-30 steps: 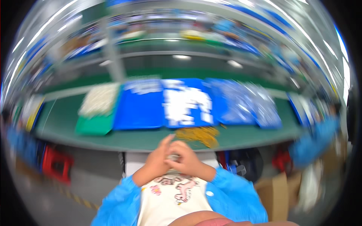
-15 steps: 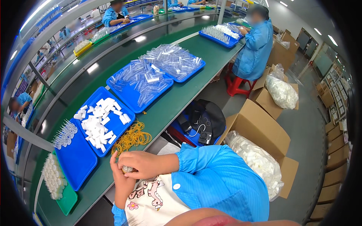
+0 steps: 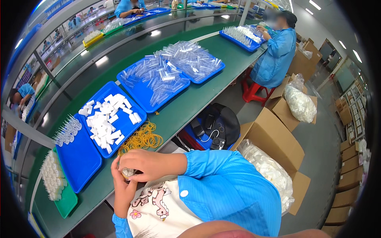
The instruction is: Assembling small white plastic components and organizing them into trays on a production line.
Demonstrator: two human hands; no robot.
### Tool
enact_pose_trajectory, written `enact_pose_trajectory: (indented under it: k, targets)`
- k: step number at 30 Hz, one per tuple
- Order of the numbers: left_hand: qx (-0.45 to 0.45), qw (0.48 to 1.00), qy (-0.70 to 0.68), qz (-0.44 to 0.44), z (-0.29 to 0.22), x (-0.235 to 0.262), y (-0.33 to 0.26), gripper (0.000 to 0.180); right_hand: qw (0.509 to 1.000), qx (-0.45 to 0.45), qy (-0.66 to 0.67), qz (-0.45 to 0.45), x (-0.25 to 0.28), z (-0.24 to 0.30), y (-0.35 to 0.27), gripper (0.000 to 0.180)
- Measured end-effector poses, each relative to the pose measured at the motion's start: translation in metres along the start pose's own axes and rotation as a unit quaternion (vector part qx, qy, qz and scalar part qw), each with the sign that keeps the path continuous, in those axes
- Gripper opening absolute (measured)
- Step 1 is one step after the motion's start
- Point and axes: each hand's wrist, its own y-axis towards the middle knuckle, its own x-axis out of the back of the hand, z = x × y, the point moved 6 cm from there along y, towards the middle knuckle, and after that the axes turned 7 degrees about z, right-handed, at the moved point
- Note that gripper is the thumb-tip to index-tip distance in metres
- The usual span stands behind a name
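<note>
The fingers (image 3: 133, 166) of the right hand (image 3: 149, 164) were curled over a small pale bundle (image 3: 127, 173) held close to the chest, and the left hand (image 3: 121, 186) cupped the same bundle from below, so both hands were closed on it at the near edge of the green desk (image 3: 186, 107). It looked like the binding step, with the piece gripped and being wrapped or gathered; the next move probably called for one hand to keep hold while the other reached to the heap of yellow rubber bands (image 3: 141, 139) just beyond. Farther out lay four blue trays: one (image 3: 77, 158) at the left bearing clear tips, one (image 3: 119, 131) with white blocks, and two (image 3: 143, 93) (image 3: 206, 75) heaped with clear sleeves. One green tray (image 3: 65, 202) held white pieces, too many to count. Far right, one person in a blue coat (image 3: 276, 55) sat at another blue tray (image 3: 234, 39). Three cardboard boxes (image 3: 274, 142) stood to the right.
</note>
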Motion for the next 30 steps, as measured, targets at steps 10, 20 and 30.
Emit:
enact_pose_trajectory:
  k: [10, 20, 30]
  targets:
    - [-0.071, 0.976, -0.019, -0.203, 0.024, 0.094, -0.045, 0.052, 0.994, -0.016, -0.049, -0.098, 0.048, -0.007, -0.002, 0.03]
    - [-0.027, 0.88, 0.216, -0.423, 0.071, 0.273, -0.159, 0.041, 0.964, -0.113, -0.145, -0.193, 0.121, -0.068, -0.013, 0.01]
    - [0.017, 0.802, 0.227, -0.553, 0.055, 0.333, -0.182, 0.044, 0.883, -0.188, -0.152, -0.403, 0.153, -0.142, -0.072, 0.018]
